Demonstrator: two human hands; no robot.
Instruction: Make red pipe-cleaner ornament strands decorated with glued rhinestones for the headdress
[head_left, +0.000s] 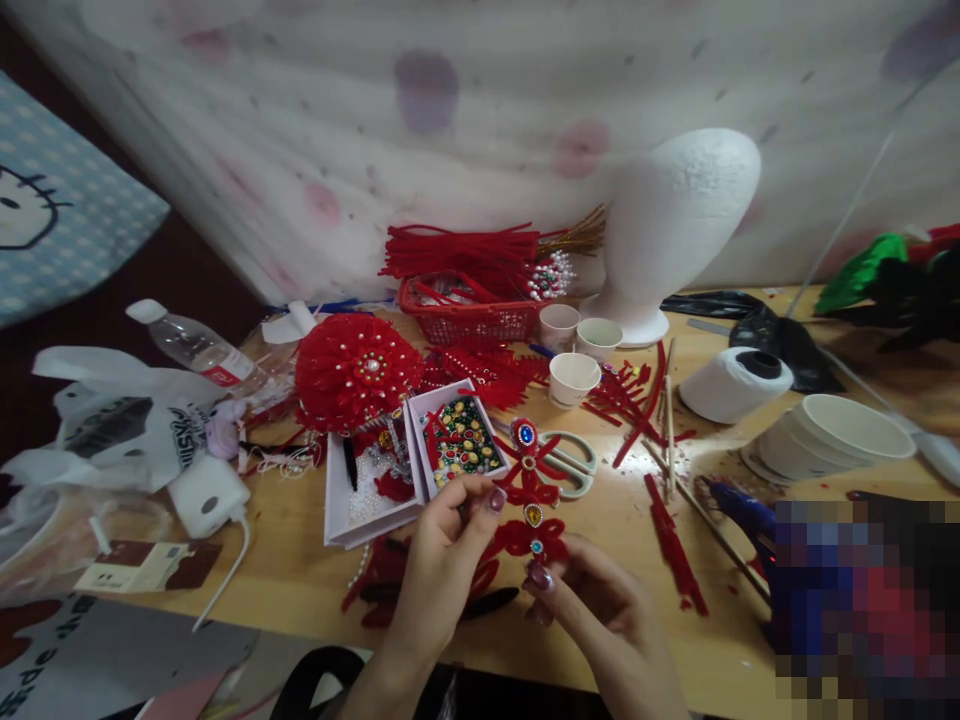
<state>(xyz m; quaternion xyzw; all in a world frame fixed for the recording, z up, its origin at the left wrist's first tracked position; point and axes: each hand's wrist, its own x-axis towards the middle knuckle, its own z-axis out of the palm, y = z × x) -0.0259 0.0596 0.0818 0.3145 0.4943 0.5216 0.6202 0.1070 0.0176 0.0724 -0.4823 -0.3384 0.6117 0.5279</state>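
A red fuzzy ornament [529, 490] with blue, yellow and turquoise gems is held upright above the table's front part. My left hand [454, 550] pinches its left side, thumb and forefinger together. My right hand [592, 610] grips its lower end between thumb and fingers. Just behind the ornament lie scissors [576, 462] with pale handles. To the left, a white box [375, 528] holds white beads and red pieces, and a box section beside it holds green and gold beads [463, 440].
Behind are a red basket [472, 322], paper cups [574, 380], a white foam head [675, 220] and a big red flower [360, 372]. A thread cone [735, 384] and stacked cups [832, 440] stand right; a bottle [199, 345] and plastic bags [112, 420] lie left.
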